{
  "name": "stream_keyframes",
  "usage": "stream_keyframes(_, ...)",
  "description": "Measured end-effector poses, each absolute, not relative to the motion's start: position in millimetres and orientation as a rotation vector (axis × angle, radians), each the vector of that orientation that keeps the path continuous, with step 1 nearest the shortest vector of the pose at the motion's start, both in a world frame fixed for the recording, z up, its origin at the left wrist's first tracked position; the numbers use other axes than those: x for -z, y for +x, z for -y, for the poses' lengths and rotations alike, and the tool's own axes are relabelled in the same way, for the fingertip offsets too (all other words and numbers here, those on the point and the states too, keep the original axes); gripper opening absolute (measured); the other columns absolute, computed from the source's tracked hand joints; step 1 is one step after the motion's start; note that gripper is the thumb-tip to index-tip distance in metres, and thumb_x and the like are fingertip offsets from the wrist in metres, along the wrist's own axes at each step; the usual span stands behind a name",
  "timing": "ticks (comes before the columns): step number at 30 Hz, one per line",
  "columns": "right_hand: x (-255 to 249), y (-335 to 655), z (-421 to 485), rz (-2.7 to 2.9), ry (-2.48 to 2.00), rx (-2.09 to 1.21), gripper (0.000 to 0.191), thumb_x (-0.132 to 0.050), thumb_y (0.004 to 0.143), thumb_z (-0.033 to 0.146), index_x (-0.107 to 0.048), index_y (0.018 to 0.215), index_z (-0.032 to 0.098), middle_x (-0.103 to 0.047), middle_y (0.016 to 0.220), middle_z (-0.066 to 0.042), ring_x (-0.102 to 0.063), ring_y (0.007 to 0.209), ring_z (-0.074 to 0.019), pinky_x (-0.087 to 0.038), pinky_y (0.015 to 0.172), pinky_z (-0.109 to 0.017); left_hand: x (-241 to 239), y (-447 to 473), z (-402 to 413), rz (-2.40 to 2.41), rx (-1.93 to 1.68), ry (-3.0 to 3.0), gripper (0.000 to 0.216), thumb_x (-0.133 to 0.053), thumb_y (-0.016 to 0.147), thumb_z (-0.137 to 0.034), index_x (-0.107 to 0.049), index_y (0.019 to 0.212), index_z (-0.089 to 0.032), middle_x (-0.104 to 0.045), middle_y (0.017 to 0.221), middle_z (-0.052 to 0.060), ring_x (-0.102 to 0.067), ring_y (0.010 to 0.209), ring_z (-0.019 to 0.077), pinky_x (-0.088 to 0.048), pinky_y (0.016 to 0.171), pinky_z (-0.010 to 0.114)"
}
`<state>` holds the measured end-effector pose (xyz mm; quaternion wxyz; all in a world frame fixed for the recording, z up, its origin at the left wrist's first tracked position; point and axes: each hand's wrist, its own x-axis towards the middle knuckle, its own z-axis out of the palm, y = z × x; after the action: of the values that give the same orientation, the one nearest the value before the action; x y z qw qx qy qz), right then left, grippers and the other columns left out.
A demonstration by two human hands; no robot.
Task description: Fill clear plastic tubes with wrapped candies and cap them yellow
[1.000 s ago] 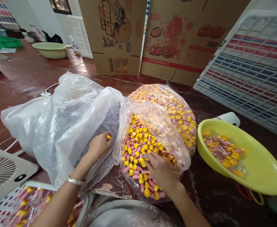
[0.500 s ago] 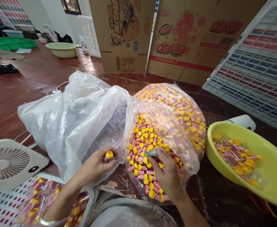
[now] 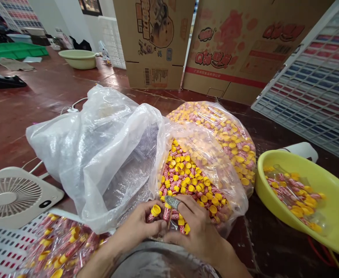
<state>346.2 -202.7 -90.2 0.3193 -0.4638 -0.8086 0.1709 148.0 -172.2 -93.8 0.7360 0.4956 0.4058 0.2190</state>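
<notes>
My left hand (image 3: 143, 224) is closed on a small red-and-white patterned tube with a yellow cap (image 3: 155, 211). Close beside it, my right hand (image 3: 195, 226) has grey tape wrapped round one finger and pinches a second capped tube (image 3: 167, 212). The thumbs nearly meet, and the fingers partly cover both tubes. Just beyond the hands lies an open clear plastic bag (image 3: 230, 189) full of loose tubes of the same kind. To its left, a white translucent sack (image 3: 100, 154) gapes open, with clear plastic pieces inside.
Behind the open bag lies another filled bag (image 3: 241, 135). A yellow basin (image 3: 328, 200) at right holds packed tubes. At lower left are a white fan (image 3: 10, 197) and a perforated white basket (image 3: 1, 247) with packed tubes. Cardboard boxes (image 3: 152, 73) and a white grid crate (image 3: 305, 100) stand behind.
My left hand has moved right and down with its tube. My right hand has come left and down from over the pile, and a tube now shows at its fingertips.
</notes>
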Motion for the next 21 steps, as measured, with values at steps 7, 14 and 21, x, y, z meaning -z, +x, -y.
stream_keyframes(7, 120, 322, 213, 2.054, -1.301, -0.227, 0.052, -0.085, 0.069, 0.041, -0.050, 0.102, 0.022, -0.063, 0.098, -0.009, -0.063, 0.097, -0.0327, -0.056, 0.088, -0.051, 107, 169, 177, -0.809, -0.579, 0.779, 0.041, -0.087, 0.057, -0.038, -0.065, 0.083, -0.014, -0.060, 0.072, -0.002, -0.051, 0.067, 0.0127, -0.043, 0.067, 0.024)
stream_keyframes(14, 108, 355, 189, 2.185, -1.409, -0.359, 0.074, -0.090, 0.069, 0.039, -0.048, 0.127, 0.017, -0.060, 0.127, -0.016, -0.058, 0.121, -0.0345, -0.054, 0.097, -0.050, 91, 122, 127, -1.655, -0.154, 1.993, 0.019, -0.058, 0.086, -0.029, -0.071, 0.095, -0.018, -0.072, 0.074, 0.004, -0.066, 0.064, 0.0204, -0.047, 0.061, 0.028)
stream_keyframes(21, 132, 357, 182, 2.439, -1.547, -0.288, 0.016, -0.062, 0.092, 0.005, -0.062, 0.088, 0.021, -0.068, 0.092, -0.002, -0.064, 0.085, -0.0190, -0.052, 0.072, -0.030, 105, 70, 85, -2.065, 0.217, 2.309, 0.041, -0.034, 0.090, -0.008, -0.072, 0.106, -0.008, -0.065, 0.106, 0.027, -0.069, 0.089, 0.0386, -0.050, 0.069, 0.043)
